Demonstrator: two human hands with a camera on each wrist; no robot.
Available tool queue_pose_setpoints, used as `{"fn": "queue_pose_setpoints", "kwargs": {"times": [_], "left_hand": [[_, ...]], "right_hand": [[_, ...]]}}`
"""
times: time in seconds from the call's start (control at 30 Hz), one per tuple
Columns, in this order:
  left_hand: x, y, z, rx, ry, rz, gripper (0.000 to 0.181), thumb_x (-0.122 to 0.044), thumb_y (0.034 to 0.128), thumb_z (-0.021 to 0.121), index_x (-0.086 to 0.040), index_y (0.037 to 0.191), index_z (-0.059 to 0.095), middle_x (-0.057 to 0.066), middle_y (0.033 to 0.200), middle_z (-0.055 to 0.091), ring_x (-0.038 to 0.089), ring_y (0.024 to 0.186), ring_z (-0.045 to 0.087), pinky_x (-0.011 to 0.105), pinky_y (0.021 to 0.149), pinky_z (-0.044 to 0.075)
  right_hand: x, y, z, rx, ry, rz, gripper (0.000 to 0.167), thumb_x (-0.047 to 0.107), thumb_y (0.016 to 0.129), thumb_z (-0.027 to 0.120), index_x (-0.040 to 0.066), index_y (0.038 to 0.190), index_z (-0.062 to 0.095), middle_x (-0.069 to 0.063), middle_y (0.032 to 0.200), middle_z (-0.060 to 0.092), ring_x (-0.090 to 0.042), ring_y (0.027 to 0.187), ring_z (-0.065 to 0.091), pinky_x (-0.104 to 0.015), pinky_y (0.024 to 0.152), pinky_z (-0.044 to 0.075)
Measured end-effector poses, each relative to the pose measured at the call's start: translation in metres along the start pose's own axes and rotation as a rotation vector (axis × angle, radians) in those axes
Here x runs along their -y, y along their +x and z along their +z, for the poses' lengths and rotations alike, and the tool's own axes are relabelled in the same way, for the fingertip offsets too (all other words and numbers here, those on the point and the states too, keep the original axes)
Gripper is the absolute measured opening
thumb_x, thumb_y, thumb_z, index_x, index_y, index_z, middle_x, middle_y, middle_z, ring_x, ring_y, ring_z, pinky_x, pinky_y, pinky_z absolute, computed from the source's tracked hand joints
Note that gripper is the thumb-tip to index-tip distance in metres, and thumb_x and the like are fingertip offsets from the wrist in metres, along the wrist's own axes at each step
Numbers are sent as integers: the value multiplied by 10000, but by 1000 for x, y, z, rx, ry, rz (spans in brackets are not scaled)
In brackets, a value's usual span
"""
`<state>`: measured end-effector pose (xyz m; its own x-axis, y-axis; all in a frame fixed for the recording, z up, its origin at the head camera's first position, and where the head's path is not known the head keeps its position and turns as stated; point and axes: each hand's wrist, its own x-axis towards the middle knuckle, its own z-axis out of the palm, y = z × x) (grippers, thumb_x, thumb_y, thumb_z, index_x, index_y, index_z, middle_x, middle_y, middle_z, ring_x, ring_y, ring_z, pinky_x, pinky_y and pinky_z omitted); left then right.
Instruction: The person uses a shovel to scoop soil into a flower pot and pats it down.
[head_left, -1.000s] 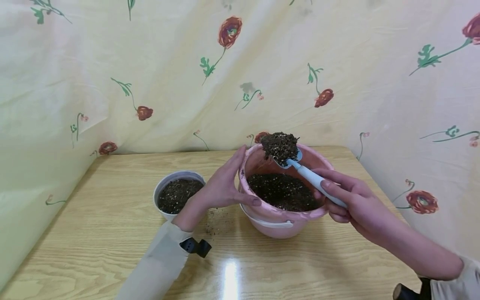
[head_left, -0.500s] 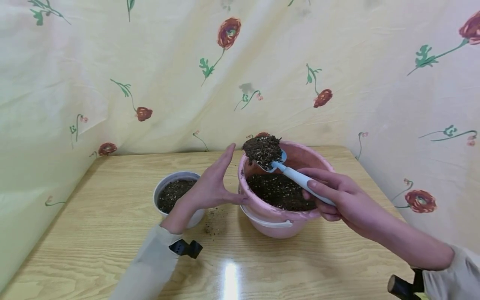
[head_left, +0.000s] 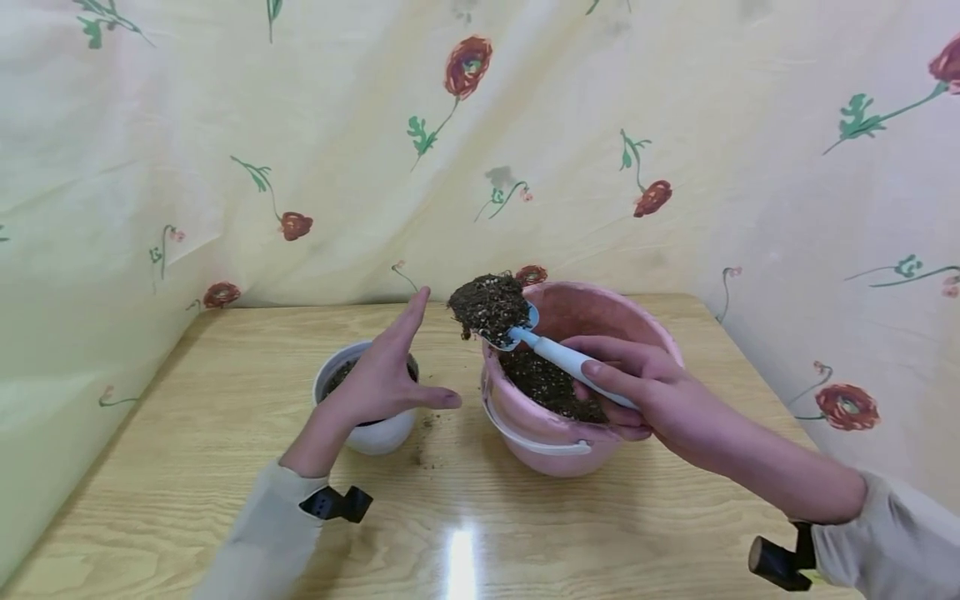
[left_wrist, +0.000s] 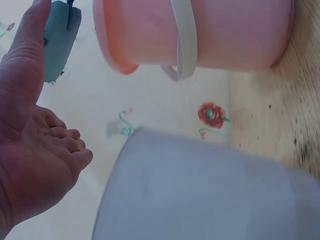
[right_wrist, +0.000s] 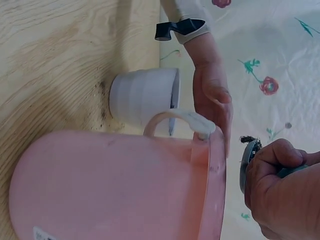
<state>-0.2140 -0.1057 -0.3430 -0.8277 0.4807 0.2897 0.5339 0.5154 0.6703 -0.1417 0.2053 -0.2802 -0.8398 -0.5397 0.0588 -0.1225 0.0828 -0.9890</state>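
In the head view my right hand [head_left: 637, 383] grips the pale handle of a small blue trowel [head_left: 566, 360], its blade heaped with dark soil [head_left: 491, 308]. The load hangs over the left rim of a pink bucket [head_left: 536, 454], which has more soil inside. My left hand [head_left: 378, 375], thumb and fingers spread apart and holding nothing, hovers above a white pot [head_left: 382, 437]. That hand hides part of the soil in the pot. In the left wrist view the trowel [left_wrist: 60, 42] shows beyond my left hand [left_wrist: 45, 145].
Crumbs of soil [head_left: 420, 457] lie on the wooden table [head_left: 195, 467] between pot and bucket. The bucket's white handle [head_left: 536, 442] hangs down its front. A flower-patterned cloth [head_left: 337, 150] rises behind and at both sides of the table.
My left hand has let go of the bucket rim and moved left over the white pot. My right hand has carried the loaded trowel left, from above the bucket to its left rim.
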Motion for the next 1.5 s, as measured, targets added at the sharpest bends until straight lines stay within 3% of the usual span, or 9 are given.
{"fn": "queue_pose_setpoints", "kwargs": {"times": [0.2,0.33,0.53,0.67,0.8,0.97,1.23,1.5], "left_hand": [[12,-13,-11,-32,41,-22,1288,-500,667,849,-286,1539,-75,-11,1610,-4,262,1462,113,531,1119,251],[19,-22,-17,-54,44,-33,1299,-473,655,866,-281,1543,-62,1,1613,11,271,1463,113,547,1111,254],[30,-37,-24,-94,50,-57,1304,-388,648,894,-288,1548,-45,33,1615,46,326,1453,142,593,1088,259],[39,-47,-29,-103,56,-91,1304,-382,643,899,-258,1555,-25,50,1614,67,346,1447,154,601,1090,245],[47,-56,-35,-108,62,-109,1289,-430,650,883,-220,1561,-5,91,1610,89,367,1444,151,611,1094,225],[54,-68,-40,-115,66,-136,1274,-403,659,884,-203,1563,8,120,1606,99,393,1435,161,623,1082,231],[65,-75,-36,-131,18,-166,1297,-371,641,900,-162,1561,10,79,1612,90,364,1450,117,611,1103,196],[74,-75,-26,-132,-10,-210,1302,-444,646,880,-160,1560,-3,137,1607,61,402,1441,117,612,1101,200]], "right_hand": [[3,12,11,62,35,-42,297,118,1030,441,-43,1277,474,-29,817,571,-181,427,208,-277,363,213],[3,18,19,72,34,-31,308,143,1032,447,-68,1254,472,-15,757,553,-147,436,240,-295,363,179],[2,28,35,58,-7,17,350,179,1035,449,-76,1272,476,1,657,454,-108,453,286,-272,385,236],[-1,34,47,73,-3,54,360,181,1038,438,-39,1322,462,-60,758,481,-101,474,293,-235,423,262],[-3,38,58,108,69,81,366,166,1044,413,-40,1347,413,-116,889,508,-97,501,279,-221,454,249],[-7,42,73,122,153,121,382,154,1047,397,-39,1374,362,-77,907,491,-91,523,269,-226,468,216],[-14,42,90,118,185,166,458,144,1041,392,-8,1454,263,-85,956,465,-98,571,311,-225,509,253],[-29,50,104,117,224,193,469,117,1033,398,-2,1459,242,-85,958,432,-112,604,304,-217,544,279]]}}
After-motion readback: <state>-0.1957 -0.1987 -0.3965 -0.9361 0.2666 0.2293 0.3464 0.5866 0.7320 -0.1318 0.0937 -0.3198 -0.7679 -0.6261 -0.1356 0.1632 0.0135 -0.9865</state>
